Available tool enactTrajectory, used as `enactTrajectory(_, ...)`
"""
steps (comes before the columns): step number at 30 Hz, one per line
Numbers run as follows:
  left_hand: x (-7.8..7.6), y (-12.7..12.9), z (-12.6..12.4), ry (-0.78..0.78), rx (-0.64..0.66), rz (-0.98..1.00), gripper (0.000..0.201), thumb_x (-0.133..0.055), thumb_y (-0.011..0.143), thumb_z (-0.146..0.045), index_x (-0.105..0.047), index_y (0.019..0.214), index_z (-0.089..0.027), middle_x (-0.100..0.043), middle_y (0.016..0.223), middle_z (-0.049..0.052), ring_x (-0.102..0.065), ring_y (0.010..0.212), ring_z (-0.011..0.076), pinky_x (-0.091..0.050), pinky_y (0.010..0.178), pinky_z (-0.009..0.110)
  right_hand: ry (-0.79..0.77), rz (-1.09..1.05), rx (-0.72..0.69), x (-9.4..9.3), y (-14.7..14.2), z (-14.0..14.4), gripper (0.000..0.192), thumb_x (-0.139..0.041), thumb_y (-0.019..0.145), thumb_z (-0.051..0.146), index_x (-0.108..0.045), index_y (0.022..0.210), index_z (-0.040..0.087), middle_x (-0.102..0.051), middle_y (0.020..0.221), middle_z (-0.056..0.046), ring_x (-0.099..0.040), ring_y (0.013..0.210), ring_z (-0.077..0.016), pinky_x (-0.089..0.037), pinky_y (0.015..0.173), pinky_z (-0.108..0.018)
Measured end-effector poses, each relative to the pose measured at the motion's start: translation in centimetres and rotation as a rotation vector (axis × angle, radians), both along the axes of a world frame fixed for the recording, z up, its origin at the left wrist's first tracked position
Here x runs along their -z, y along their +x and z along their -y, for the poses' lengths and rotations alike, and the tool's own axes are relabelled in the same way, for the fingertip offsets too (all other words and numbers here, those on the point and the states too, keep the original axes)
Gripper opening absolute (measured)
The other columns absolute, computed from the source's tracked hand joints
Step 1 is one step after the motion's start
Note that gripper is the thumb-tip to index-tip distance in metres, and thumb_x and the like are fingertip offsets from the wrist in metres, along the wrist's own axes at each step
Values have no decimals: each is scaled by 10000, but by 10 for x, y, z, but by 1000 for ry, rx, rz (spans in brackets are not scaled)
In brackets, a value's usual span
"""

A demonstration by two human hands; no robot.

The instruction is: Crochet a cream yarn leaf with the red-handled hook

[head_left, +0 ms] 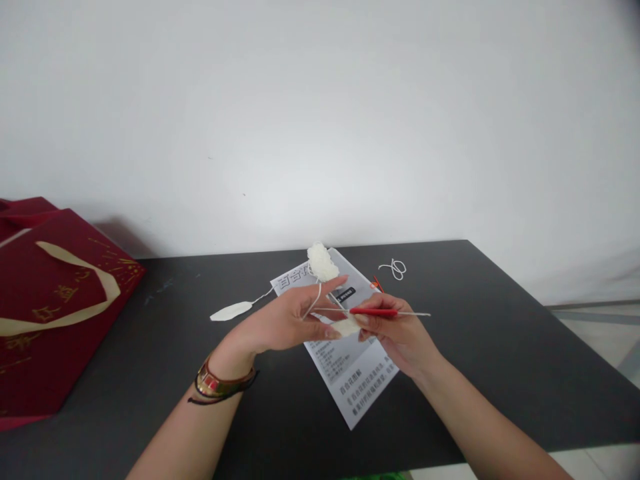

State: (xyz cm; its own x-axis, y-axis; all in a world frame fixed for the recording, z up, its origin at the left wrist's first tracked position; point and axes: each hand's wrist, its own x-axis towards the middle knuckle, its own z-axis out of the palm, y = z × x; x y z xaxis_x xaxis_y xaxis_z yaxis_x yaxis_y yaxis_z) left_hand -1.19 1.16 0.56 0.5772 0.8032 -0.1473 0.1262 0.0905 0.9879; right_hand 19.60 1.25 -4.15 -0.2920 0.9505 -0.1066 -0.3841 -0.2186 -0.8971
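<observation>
My left hand pinches a small cream crochet piece between thumb and fingers, with cream yarn looped over its raised index finger. My right hand grips a crochet hook with a red handle; the metal shaft sticks out to the right and the tip meets the crochet piece. The yarn runs back to a small cream yarn ball on the black table. Both hands hover above a printed instruction sheet.
A finished cream leaf-shaped piece lies left of the sheet. A loose white yarn scrap and a small orange-red item lie behind my right hand. A dark red gift bag stands at the table's left end. A white wall is behind.
</observation>
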Motion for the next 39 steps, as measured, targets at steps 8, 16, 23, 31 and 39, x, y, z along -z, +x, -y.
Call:
enactTrajectory(8, 10, 33, 11, -112, -253, 169, 789, -740, 703, -162, -403, 1417, -170, -559, 775, -15, -530, 705, 125, -422, 703, 292, 139, 73, 60, 9, 1, 4, 112, -826, 653, 194, -733, 714, 213, -704, 664, 13, -621, 555, -108, -497, 532, -223)
enactTrajectory(16, 24, 46, 16, -65, -327, 155, 786, -687, 696, -104, -403, 1422, -198, -498, 672, -68, -445, 581, 82, -360, 583, 246, 66, 63, -10, 0, 10, -3, 155, -794, 704, 293, -707, 702, 165, -675, 637, -1, -587, 576, -97, -447, 555, -207)
enactTrajectory(23, 34, 69, 26, -90, -422, 178, 737, -642, 692, -84, -444, 1397, -167, -480, 633, -72, -422, 523, 77, -365, 522, 227, -9, 59, -62, -1, 22, -10, 181, -793, 709, 278, -679, 642, 154, -692, 577, -22, -580, 501, -95, -433, 514, -206)
enactTrajectory(31, 23, 69, 41, -58, -420, 113, 666, -627, 714, -116, -507, 1362, -208, -496, 649, -51, -442, 533, 96, -340, 502, 232, 88, 73, -180, -5, 34, -9, 169, -807, 676, 264, -688, 639, 149, -629, 512, -7, -539, 478, -90, -391, 489, -197)
enactTrajectory(39, 26, 72, 46, -99, -397, 187, 644, -641, 713, -137, -533, 1343, -213, -511, 650, -46, -443, 522, 94, -316, 498, 233, 168, 130, -185, 0, 43, -8, 152, -792, 688, 274, -688, 656, 168, -631, 527, -11, -535, 492, -110, -365, 490, -222)
